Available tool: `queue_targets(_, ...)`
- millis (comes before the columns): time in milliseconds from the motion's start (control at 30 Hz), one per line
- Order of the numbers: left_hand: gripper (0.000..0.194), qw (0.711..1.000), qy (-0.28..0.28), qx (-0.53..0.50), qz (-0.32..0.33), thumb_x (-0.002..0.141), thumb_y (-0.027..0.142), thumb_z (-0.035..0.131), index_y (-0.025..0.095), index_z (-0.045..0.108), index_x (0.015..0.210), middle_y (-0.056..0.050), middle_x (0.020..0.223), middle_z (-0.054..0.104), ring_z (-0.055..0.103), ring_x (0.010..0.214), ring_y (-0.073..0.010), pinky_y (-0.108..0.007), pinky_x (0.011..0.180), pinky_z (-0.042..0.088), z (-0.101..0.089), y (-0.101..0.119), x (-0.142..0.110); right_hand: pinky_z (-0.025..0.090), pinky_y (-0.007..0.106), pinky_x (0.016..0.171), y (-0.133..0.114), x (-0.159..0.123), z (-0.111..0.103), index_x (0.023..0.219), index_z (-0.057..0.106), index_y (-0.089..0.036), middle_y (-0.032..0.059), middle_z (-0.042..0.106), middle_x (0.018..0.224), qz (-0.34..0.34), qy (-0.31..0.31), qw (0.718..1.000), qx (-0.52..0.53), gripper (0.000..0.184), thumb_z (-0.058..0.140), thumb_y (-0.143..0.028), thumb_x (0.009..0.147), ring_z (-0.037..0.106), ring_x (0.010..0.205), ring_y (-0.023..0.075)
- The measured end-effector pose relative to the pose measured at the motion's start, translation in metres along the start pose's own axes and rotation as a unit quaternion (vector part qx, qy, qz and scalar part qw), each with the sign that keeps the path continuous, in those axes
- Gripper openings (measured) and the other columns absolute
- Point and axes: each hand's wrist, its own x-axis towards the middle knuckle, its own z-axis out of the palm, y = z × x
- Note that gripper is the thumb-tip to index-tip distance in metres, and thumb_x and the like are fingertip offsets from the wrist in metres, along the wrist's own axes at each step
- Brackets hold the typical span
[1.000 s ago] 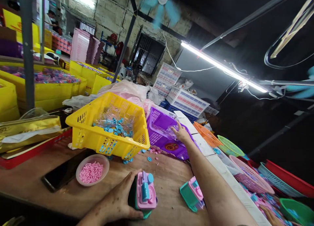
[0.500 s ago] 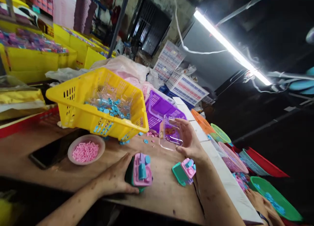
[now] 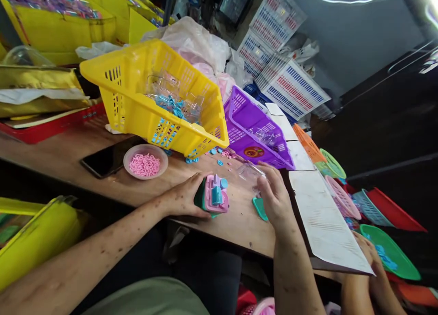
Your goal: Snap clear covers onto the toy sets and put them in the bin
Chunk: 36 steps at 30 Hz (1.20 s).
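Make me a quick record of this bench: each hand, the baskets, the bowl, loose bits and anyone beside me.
Left hand: left hand around a pink-and-green toy on the wooden table
Right hand: right hand holding a clear plastic piece
Under right hand: green part, partly hidden
Yellow basket: clear and blue pieces
Purple basket: clear pieces
Bowl: pink pieces, beside a dark phone
Loose bits: small blue disc, others blue and pink
Neighbor: another person's hands, at right
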Motion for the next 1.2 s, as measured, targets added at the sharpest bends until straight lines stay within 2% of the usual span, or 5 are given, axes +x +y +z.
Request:
queue_targets(133, 0.12, 1.0, 0.004, 0.0, 0.014, 0.07, 0.048, 0.107, 0.025, 0.042, 0.167, -0.015, 0.163, 0.058, 0.058, 0.153, -0.0405, -0.057, 0.133, 0.043, 0.001, 0.0, 0.0, 0.052, 0.065, 0.123, -0.001, -0.014, 0.017, 0.13, 0.078, -0.026, 0.0177, 0.079, 0.131, 0.118, 0.006, 0.988, -0.096, 0.077, 0.037, -0.087, 0.109, 0.069, 0.136, 0.0434)
queue_targets(367, 0.126, 1.0, 0.007, 0.009, 0.022, 0.067, 0.053, 0.108, 0.021, 0.039, 0.167, -0.019, 0.166, 0.056, 0.055, 0.156, -0.0415, -0.058, 0.134, 0.042, 0.006, -0.003, 0.0, 0.049, 0.058, 0.131, -0.005, -0.042, 0.026, 0.169, 0.052, -0.037, 0.0095, 0.063, 0.165, 0.046, -0.126, 0.991, -0.01, 0.064, 0.052, -0.07, 0.114, 0.062, 0.15, 0.033)
queue_targets(667, 0.125, 0.999, 0.015, 0.001, 0.045, 0.067, 0.051, 0.108, 0.021, 0.041, 0.167, -0.018, 0.166, 0.055, 0.055, 0.157, -0.0421, -0.057, 0.135, 0.041, 0.008, -0.007, 0.0, 0.058, 0.055, 0.112, 0.011, -0.031, 0.07, 0.122, 0.068, -0.026, 0.0116, 0.076, 0.122, -0.037, 0.072, 0.987, 0.139, 0.043, 0.058, -0.065, 0.107, 0.072, 0.12, 0.0335)
queue_targets(933, 0.119, 0.998, 0.029, 0.008, 0.058, 0.069, 0.045, 0.107, 0.018, 0.041, 0.165, -0.018, 0.162, 0.059, 0.057, 0.153, -0.0403, -0.053, 0.132, 0.045, 0.007, -0.006, -0.001, 0.062, 0.05, 0.105, 0.0, -0.033, 0.076, 0.105, 0.067, -0.025, 0.0099, 0.08, 0.109, 0.03, 0.111, 0.981, 0.154, 0.038, 0.061, -0.063, 0.11, 0.078, 0.109, 0.0298)
queue_targets(1200, 0.119, 0.998, 0.031, 0.011, 0.046, 0.067, 0.052, 0.108, 0.023, 0.044, 0.163, -0.019, 0.161, 0.059, 0.057, 0.154, -0.0441, -0.058, 0.131, 0.047, 0.011, -0.01, 0.001, 0.057, 0.065, 0.116, 0.021, -0.079, 0.095, 0.146, 0.069, -0.02, 0.0178, 0.075, 0.138, -0.074, 0.184, 0.961, 0.19, 0.06, 0.061, -0.064, 0.107, 0.074, 0.133, 0.0388)
